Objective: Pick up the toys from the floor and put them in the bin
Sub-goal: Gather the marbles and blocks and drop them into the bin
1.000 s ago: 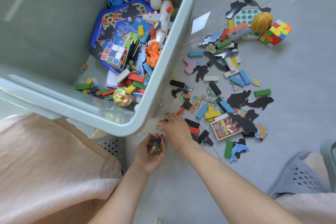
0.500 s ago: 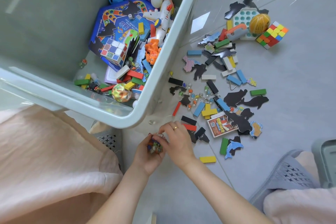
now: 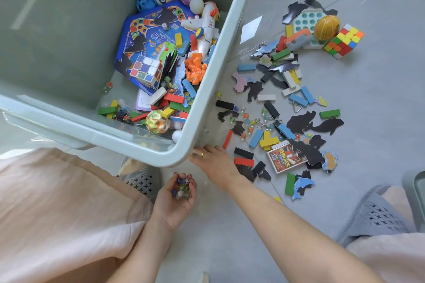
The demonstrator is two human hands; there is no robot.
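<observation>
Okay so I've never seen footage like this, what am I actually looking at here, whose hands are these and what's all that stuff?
This is one camera worn on a person's head, looking down at their own bare hands; there is no robot. The left hand is cupped around a handful of marbles. The right hand reaches along the floor beside the corner of a pale green bin. The bin already holds toys; blocks, black puzzle pieces and a colour cube lie scattered on the floor.
</observation>
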